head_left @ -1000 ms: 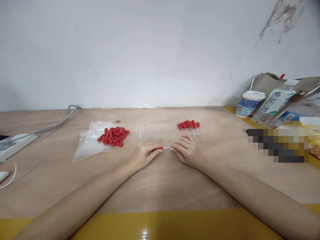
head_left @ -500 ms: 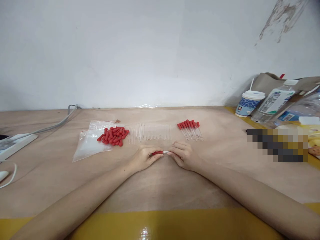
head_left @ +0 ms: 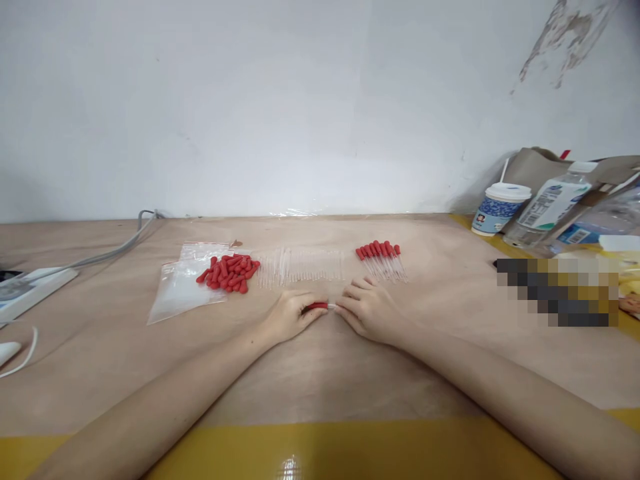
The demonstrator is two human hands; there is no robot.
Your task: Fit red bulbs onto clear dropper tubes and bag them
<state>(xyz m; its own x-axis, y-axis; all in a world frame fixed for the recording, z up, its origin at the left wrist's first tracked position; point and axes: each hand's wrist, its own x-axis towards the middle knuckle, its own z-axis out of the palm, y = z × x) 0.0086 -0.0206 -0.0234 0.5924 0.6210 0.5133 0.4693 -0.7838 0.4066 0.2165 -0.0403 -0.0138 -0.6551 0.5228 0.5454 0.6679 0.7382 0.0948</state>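
My left hand (head_left: 294, 317) is closed on a red rubber dropper bulb (head_left: 317, 306), pinched between thumb and fingers. A short piece of clear glass tube (head_left: 332, 307) shows at the bulb's right end. My right hand (head_left: 367, 310) pinches that tube, and its fingers cover the rest of it. Behind my left hand lies a pile of loose red bulbs (head_left: 230, 273). Clear glass tubes (head_left: 310, 265) are laid side by side in a row beyond both hands. Several droppers with red bulbs fitted (head_left: 383, 259) lie together behind my right hand.
Clear zip bags (head_left: 175, 293) lie under and beside the bulb pile. A power strip (head_left: 35, 293) with a grey cable (head_left: 120, 250) is at the left. On the right stand a lidded paper cup (head_left: 500, 208) and a plastic bottle (head_left: 547, 207), against the wall side.
Slightly less of the glass tube shows between my hands, and my right fingers have shifted a little. Both hands keep their hold; the view has moved slightly.
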